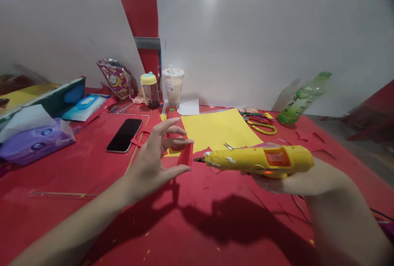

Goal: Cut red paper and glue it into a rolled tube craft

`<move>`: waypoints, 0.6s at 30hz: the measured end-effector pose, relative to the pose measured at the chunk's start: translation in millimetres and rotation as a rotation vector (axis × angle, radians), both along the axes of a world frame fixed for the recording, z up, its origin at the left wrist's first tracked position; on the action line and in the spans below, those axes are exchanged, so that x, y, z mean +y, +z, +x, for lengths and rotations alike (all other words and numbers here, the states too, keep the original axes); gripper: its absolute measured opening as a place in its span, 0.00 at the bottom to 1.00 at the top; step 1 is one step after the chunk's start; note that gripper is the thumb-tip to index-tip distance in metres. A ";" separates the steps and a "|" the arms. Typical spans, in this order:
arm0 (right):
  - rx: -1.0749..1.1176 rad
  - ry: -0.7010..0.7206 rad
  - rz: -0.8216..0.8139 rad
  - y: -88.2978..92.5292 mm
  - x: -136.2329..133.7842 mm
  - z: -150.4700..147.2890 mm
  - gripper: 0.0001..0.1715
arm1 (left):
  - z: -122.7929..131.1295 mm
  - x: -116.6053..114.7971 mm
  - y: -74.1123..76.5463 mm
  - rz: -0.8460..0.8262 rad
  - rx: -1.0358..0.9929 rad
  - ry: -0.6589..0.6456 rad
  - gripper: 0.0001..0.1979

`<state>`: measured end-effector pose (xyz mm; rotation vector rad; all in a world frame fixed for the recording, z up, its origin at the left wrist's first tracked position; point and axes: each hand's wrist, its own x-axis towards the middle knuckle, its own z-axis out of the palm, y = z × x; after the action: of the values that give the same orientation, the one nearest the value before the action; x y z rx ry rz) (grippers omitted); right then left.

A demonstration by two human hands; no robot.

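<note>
Head view: my 2 hands above red tabletop (172, 241).
L hand (147, 151): thumb & fingertips set wide, gripping red paper piece (186, 156) btwn them.
R hand (303, 182): wrapped round yellow glue gun (246, 159), held approx. level.
Nozzle (199, 159): pts L, just beside paper's R edge; contact can't tell.
Yellow sheet (221, 128): flat, beyond glue gun.
Phone (124, 135): flat, L of L hand.

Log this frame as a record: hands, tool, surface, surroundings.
left hand: pinches red paper piece between thumb and fingers
right hand: grips yellow glue gun
nozzle: points at the paper; contact unclear
indicator: lit, orange-red
surface: red tabletop
on it: yellow sheet, phone, yellow-handled scissors
behind: lidded cup, green bottle, white boards
</note>
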<state>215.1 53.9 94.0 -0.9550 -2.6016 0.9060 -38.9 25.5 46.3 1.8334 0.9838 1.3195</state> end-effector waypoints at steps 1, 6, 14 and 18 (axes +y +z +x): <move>0.007 0.121 -0.081 0.2 -0.4 0.6 0.29 | -0.3 -0.1 0.2 0.010 0.014 -0.007 0.36; 0.023 0.203 -0.123 -3.8 0.2 5.8 0.35 | -1.3 -1.2 0.6 0.073 0.069 -0.012 0.38; -0.013 0.083 -0.177 -12.5 1.3 13.0 0.33 | -0.2 -2.2 -1.1 0.042 0.064 -0.020 0.38; 0.073 0.241 -0.271 -6.4 2.4 6.2 0.38 | -0.2 -1.5 -1.8 0.071 0.088 -0.034 0.39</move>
<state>221.3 56.4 87.6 -0.6584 -2.6140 1.3556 -39.2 24.0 44.4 1.9681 0.9573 1.2778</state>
